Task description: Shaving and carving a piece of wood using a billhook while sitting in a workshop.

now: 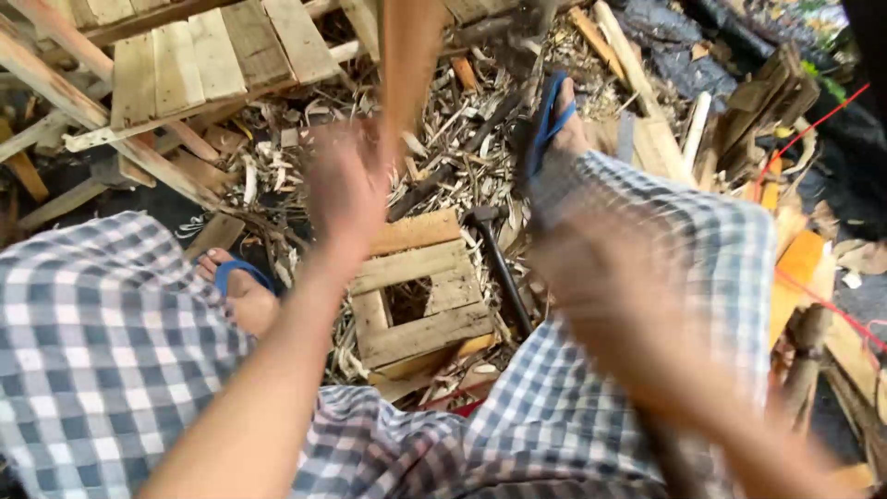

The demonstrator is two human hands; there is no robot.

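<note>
My left hand (344,189) is blurred and closed around a flat wooden stick (407,65) that stands upright above a small square wooden frame (416,296) on the ground between my legs. My right hand (601,277) is heavily smeared by motion over my right knee, and what it holds cannot be made out. A dark hammer (499,263) lies on the ground just right of the frame. My feet wear blue flip-flops (236,273), the right one (550,115) farther out. Checked shorts (102,351) cover both thighs.
Wood shavings and splinters (462,148) litter the ground. A slatted pallet piece (203,65) leans at the upper left. Planks and offcuts (647,102) pile at the upper right, with a red string (813,120) and orange wood pieces (795,268) at the right.
</note>
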